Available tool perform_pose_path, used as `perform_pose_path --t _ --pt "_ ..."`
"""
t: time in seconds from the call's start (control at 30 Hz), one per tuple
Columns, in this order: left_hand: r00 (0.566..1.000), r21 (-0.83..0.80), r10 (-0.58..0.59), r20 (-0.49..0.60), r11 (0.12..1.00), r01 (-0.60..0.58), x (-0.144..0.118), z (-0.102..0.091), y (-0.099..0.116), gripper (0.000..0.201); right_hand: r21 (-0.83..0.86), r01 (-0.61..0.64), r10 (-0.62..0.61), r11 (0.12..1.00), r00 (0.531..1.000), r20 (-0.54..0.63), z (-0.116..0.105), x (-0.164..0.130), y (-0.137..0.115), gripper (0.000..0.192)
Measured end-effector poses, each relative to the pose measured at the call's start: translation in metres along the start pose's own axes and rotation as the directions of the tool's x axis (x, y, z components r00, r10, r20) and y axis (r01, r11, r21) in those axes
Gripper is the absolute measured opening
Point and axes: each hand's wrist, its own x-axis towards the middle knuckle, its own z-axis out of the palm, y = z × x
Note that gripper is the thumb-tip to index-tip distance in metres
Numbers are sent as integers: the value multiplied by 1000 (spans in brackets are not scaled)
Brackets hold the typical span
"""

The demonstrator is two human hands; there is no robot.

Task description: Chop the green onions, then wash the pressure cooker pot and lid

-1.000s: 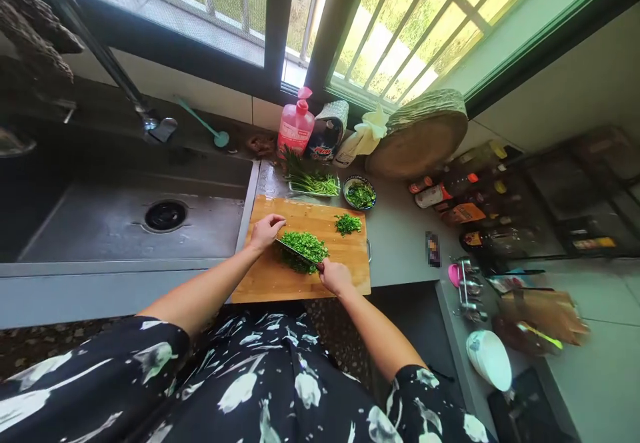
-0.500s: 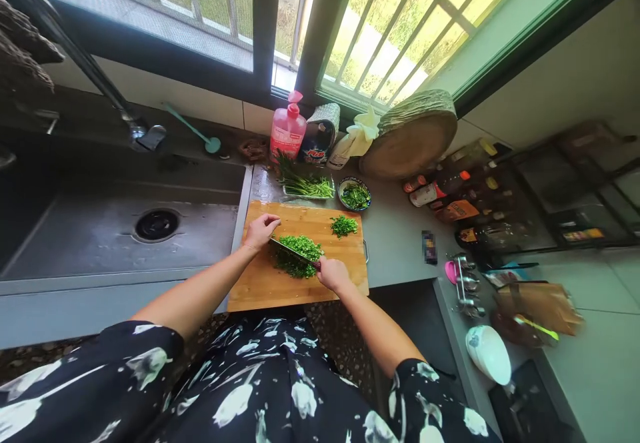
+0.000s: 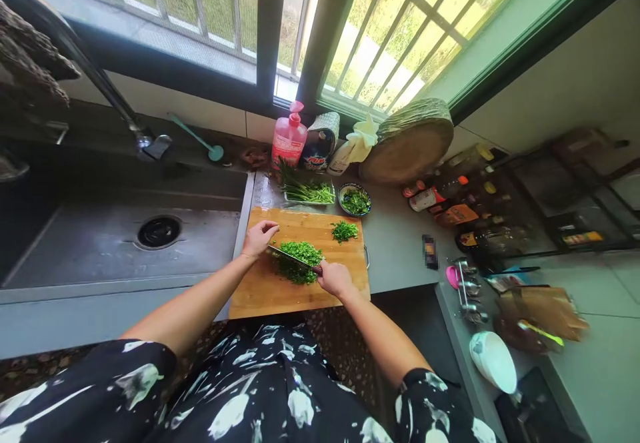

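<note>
My right hand (image 3: 336, 278) is wrapped around the handle of a knife (image 3: 295, 258). The blade lies across a heap of finely chopped green herbs (image 3: 300, 271) on the wooden cutting board (image 3: 250, 300). By the blade's far end is my left hand (image 3: 259, 238), thumb and fingers pinched together; whatever is between them, if anything, is too small to make out. A smaller pile of chopped greens (image 3: 345, 231) rests at the board's upper right. Behind the board are a clear tray of cut green stalks (image 3: 313, 193) and a patterned bowl of greens (image 3: 355, 200).
A metal sink (image 3: 100, 236) lies left of the board, under a faucet (image 3: 153, 146). Along the window stand a pink pump bottle (image 3: 289, 140), a dark bottle (image 3: 316, 153) and a round wooden block (image 3: 410, 143). Sauce bottles (image 3: 455, 214) and a white bowl (image 3: 493, 362) are at right.
The view has tilted slightly, so everything sits a little lower. The knife still lies across the herbs, and my left hand stays pinched near its far end.
</note>
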Motion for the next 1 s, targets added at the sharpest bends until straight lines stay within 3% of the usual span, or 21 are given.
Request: perform_pose_path --t 0.1,0.3,0.53,0.77,0.87,1.0 --pt "1000 -35 -5 4 999 5 4 7 1 32 -16 -8 8 1000 1000 -30 -5 -1 7 27" --pt "1000 20 -8 23 1000 7 -8 17 -6 27 8 -72 72 997 997 9 19 0 8 27" --pt "1000 20 7 18 1000 -7 21 23 6 34 4 11 -11 1000 998 -59 -16 9 29 26" --pt "998 118 -18 68 993 10 6 26 -6 27 48 -52 51 998 998 24 14 10 23 30" --pt "997 166 0 74 986 -13 19 28 7 28 43 -1 1 999 1000 -7 -2 12 34 29" --pt "996 99 14 92 995 -24 45 49 23 33 26 6 -5 1000 999 -44 -34 22 61 29"
